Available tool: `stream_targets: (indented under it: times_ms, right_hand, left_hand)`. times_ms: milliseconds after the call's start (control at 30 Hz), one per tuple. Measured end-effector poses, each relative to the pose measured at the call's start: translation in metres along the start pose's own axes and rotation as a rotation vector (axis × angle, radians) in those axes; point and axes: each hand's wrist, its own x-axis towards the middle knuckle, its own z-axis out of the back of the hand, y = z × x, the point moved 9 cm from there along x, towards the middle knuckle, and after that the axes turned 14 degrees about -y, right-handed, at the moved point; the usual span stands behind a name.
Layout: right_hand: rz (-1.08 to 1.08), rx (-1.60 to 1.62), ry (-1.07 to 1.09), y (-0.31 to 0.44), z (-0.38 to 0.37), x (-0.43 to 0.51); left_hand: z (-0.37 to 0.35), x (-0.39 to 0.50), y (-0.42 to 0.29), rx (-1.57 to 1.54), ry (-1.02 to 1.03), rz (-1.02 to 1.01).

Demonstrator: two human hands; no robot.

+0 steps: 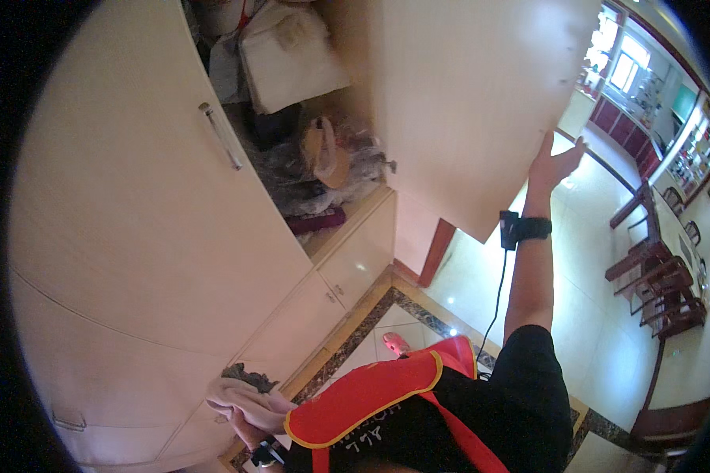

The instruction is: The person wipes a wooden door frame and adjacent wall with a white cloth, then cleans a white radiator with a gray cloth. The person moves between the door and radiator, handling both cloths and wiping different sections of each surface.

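Note:
My left hand (239,424), low in the view, grips a bunched pale pink cloth (251,404). A dark, ruffled piece of fabric (249,376) shows just above that cloth. My right hand (555,164) is raised at the outer edge of an open wardrobe door (479,106). Its fingertips meet the door edge, and the thumb stands apart from it. Inside the wardrobe lie a white cloth bundle (296,59), a tan item with a pale strap (328,154), clear plastic wrapping (307,195) and a rolled purple item (316,221).
A shut wardrobe door (154,195) with a metal handle (220,136) fills the left side. Low cupboard doors (355,254) run beneath the opening. Beyond my right arm are a pale tiled floor (586,307), a dining table (674,224) and wooden chairs (657,275).

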Motion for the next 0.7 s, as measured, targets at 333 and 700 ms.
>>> stream_targets:
  times_ms: [333,700]
  right_hand:
    - [-0.822,0.575,0.594,-0.066,-0.016,-0.092]
    - [-0.038,0.840,0.834,0.239,0.008,-0.217]
  left_hand:
    - [-0.047,-0.025,0.001,-0.075,0.142,0.066]
    - [-0.019,-0.057,0.012,-0.042,-0.038,0.101]
